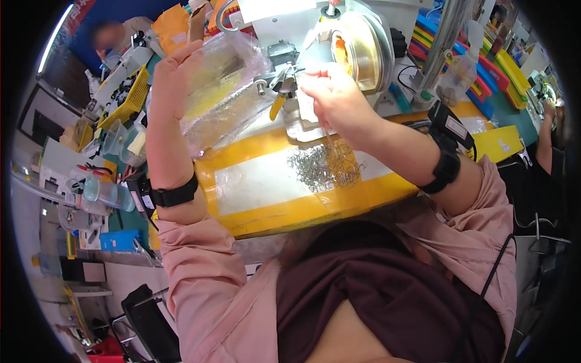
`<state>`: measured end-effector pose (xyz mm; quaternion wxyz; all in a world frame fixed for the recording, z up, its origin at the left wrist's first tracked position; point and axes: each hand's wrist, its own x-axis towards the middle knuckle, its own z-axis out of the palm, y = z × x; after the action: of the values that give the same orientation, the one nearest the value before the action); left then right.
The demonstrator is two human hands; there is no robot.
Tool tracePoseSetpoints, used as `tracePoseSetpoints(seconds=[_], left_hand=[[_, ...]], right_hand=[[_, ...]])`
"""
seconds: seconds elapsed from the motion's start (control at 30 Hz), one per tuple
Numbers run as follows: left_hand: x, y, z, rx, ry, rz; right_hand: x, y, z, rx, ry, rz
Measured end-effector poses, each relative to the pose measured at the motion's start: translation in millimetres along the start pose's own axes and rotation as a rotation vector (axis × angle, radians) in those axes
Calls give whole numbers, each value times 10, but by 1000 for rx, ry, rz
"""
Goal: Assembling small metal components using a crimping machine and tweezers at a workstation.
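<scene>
My left hand [175,69] is raised beside a clear plastic bag [227,85], its fingers stretched out and partly blurred. Nothing shows in it. My right hand [336,97] is closed in a pinch beside a small metal clamp fixture [283,81] with a yellow handle [277,109]. What its fingertips hold is too small to make out. Just beyond that hand stands a round, gold-coloured machine wheel [356,51]. Below it, a pile of small bent metal pieces [318,166] lies on the yellow-edged work surface [266,221].
At the left are a yellow basket [128,100] of dark parts and a translucent bottle [109,192]. A metal post [440,45] and a spray bottle [463,69] stand at the right, near stacked coloured trays [493,75]. Other people are at both sides.
</scene>
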<state>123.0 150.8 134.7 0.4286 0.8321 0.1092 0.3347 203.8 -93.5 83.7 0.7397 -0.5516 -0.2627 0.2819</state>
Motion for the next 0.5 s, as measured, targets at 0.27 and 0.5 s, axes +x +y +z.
tracePoseSetpoints(seconds=[0.27, 0.5], left_hand=[[-249, 249, 436, 153, -555, -379], [-313, 99, 596, 31, -515, -551]], right_hand=[[178, 62, 47, 94, 32, -15], [237, 86, 83, 208, 66, -5]])
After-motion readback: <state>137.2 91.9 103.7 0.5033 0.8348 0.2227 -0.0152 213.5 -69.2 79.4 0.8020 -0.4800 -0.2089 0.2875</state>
